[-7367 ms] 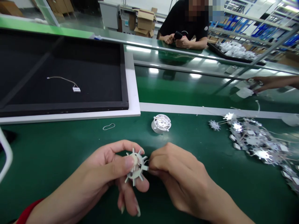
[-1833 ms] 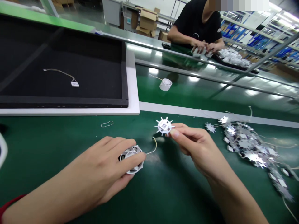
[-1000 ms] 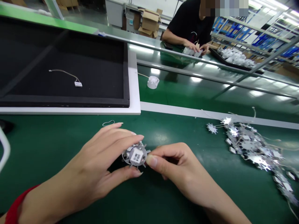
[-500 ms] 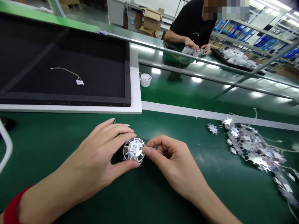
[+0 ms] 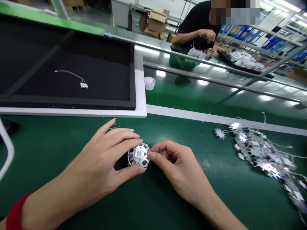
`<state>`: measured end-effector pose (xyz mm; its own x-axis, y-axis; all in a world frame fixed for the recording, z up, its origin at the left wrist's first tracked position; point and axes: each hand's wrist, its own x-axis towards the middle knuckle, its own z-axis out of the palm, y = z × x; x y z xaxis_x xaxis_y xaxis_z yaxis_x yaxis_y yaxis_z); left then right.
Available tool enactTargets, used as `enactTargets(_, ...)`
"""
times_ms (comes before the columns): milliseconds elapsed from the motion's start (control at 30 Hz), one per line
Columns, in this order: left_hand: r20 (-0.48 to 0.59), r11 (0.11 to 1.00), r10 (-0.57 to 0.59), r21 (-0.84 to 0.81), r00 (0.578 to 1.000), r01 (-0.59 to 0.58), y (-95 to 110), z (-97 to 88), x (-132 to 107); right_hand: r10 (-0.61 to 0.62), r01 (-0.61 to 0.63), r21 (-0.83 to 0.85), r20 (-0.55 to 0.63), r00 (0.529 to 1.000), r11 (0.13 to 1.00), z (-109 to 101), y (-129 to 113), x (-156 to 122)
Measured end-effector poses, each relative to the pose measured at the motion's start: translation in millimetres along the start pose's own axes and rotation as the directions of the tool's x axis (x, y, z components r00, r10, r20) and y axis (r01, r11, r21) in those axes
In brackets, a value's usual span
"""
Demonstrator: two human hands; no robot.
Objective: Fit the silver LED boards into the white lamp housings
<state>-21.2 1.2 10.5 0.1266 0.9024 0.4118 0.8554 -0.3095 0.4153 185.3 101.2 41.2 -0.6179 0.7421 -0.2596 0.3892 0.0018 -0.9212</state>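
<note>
Over the green bench mat (image 5: 48,137) near the camera, the person's left hand (image 5: 103,153), with a red cuff (image 5: 16,207) at its wrist, is grasping a white finned lamp housing (image 5: 138,155), its fingers and thumb curving around the housing's left side. The right hand (image 5: 177,166) is pinching the housing's right edge, with its thumb (image 5: 151,156) pressing against the rim and its fingers bent inward. Held between both hands, the housing is facing up and showing a square printed code label (image 5: 138,152). A thin rubber band (image 5: 115,125) is lying just beyond the left fingertips. To the right, star-shaped LED boards (image 5: 257,150) are lying heaped and linked by wires. At far left, a black-lined frame (image 5: 72,111) is holding a wire with a white tag (image 5: 83,85), while a co-worker (image 5: 196,28) in a black shirt is reaching over white parts (image 5: 196,52) across the bench.
</note>
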Motion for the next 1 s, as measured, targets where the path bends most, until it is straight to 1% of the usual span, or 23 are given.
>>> enactTargets(133,0.0,1.0,-0.003,-0.008,1.0,0.003,-0.5,1.0,-0.4,-0.017,0.017,-0.011,0.007,1.0,1.0,0.6,0.8,-0.4)
enactTargets(300,0.04,1.0,-0.017,-0.014,0.999,0.018,0.1,0.7,3.4,-0.059,0.058,-0.053,-0.002,0.998,0.997,-1.3,3.0,-1.6)
enactTargets(333,0.046,0.999,-0.02,-0.028,0.999,0.022,0.2,0.6,3.7,-0.094,0.093,-0.087,-0.007,0.996,0.992,-2.5,3.7,-2.1)
enactTargets(400,0.058,0.998,-0.033,-0.056,0.998,0.036,0.1,0.5,3.2,-0.205,0.197,-0.187,-0.021,0.979,0.962,-5.5,5.8,-3.1)
enactTargets(500,0.067,0.996,-0.049,-0.077,0.997,0.054,-0.6,0.7,0.7,-0.37,0.348,-0.314,-0.01,0.929,0.883,-9.3,10.3,-4.0)
enactTargets(567,0.071,0.994,-0.059,-0.09,0.996,0.065,-1.3,1.0,-0.6,-0.429,0.409,-0.374,0.032,0.903,0.832,-10.4,13.8,-3.9)
enactTargets(667,0.068,0.989,-0.076,-0.12,0.995,0.083,-2.3,1.4,-0.9,-0.5,0.48,-0.493,0.102,0.86,0.726,-11.4,18.6,-3.2)
enactTargets(733,0.071,0.987,-0.085,-0.13,0.994,0.094,-2.7,1.3,-0.3,-0.555,0.533,-0.566,0.154,0.817,0.628,-12.9,20.2,-3.2)
enactTargets(800,0.08,0.985,-0.088,-0.141,0.993,0.099,-2.8,0.8,0.3,-0.616,0.593,-0.634,0.223,0.755,0.497,-15.2,19.9,-4.0)
enactTargets(900,0.089,0.983,-0.092,-0.151,0.992,0.104,-2.9,-0.1,0.9,-0.681,0.651,-0.713,0.341,0.648,0.262,-19.0,16.8,-6.1)
enactTargets(933,0.092,0.983,-0.095,-0.15,0.991,0.108,-3.0,-0.2,1.0,-0.684,0.654,-0.728,0.372,0.627,0.204,-20.0,15.8,-6.7)
enactTargets(1000,0.098,0.982,-0.103,-0.147,0.99,0.117,-3.4,-0.2,1.4,-0.682,0.653,-0.746,0.41,0.606,0.132,-21.4,14.7,-7.6)
